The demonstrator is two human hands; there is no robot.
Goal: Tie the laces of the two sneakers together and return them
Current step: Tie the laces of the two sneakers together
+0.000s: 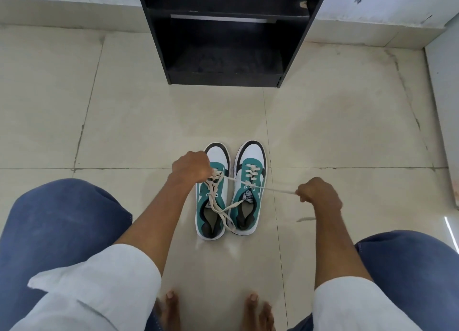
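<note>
Two teal, white and black sneakers stand side by side on the tiled floor, toes pointing away from me: the left sneaker [215, 207] and the right sneaker [249, 179]. My left hand [191, 166] is closed over the left sneaker's front, gripping cream laces [216, 201] that loop back across both shoes. My right hand [319, 193] is to the right of the right sneaker, fist closed on a lace end [278, 189] pulled taut across that shoe toward my left hand. A loose lace tip [306, 219] hangs below my right wrist.
A black open shoe rack [293, 57] stands on the floor beyond the sneakers, against the white wall. My knees in blue trousers [62, 219] frame both sides, and my bare feet [171, 306] are at the bottom. A white panel [444, 107] runs along the right.
</note>
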